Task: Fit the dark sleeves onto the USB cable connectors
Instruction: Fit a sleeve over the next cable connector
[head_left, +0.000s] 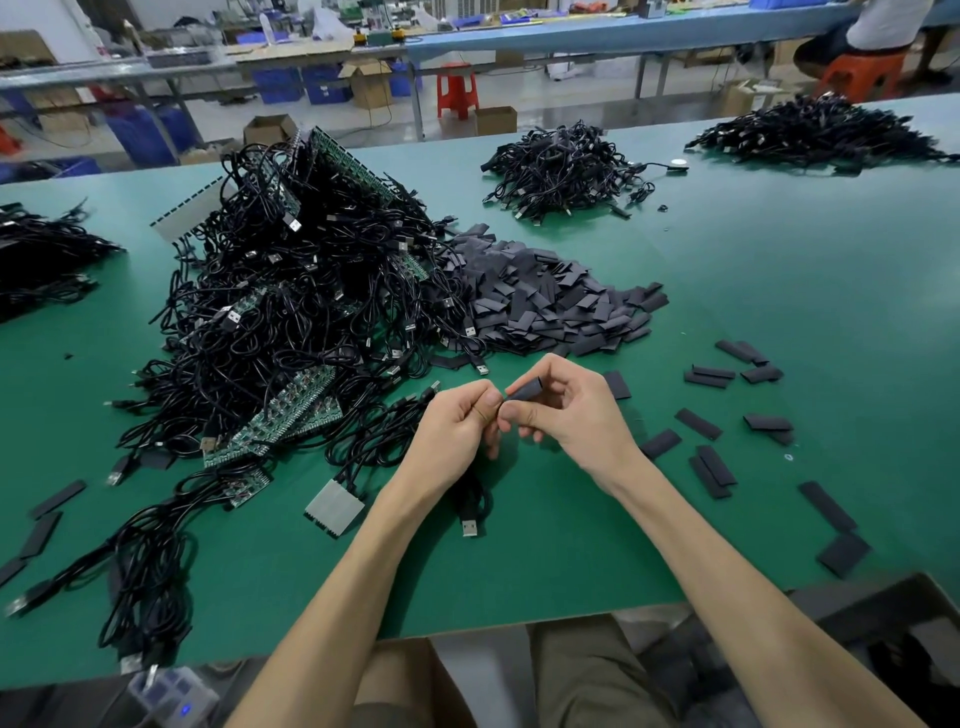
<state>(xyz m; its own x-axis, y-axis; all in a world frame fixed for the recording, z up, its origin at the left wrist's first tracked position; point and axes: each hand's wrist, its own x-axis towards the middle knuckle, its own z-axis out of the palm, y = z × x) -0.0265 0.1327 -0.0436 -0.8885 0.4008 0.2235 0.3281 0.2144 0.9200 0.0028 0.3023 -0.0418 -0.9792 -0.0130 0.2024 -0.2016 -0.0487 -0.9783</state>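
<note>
My right hand (566, 410) pinches a dark sleeve (524, 389) between thumb and fingers, its end pointing at my left hand (460, 418). My left hand is closed on a black USB cable (470, 501) that hangs below it, its silver plug (470, 527) resting on the green table (753, 270); the end inside the fist is hidden. The two hands almost touch, just above the table near its front edge. Behind them lies a heap of dark sleeves (540, 301) and a big tangle of black USB cables (296, 312) with green circuit boards.
Loose sleeves (711, 467) are scattered to the right and at the far left (52, 509). More cable piles lie at the back centre (561, 171), back right (815, 130) and left edge (36, 260). A cardboard box (883, 603) sits below the table's right front edge.
</note>
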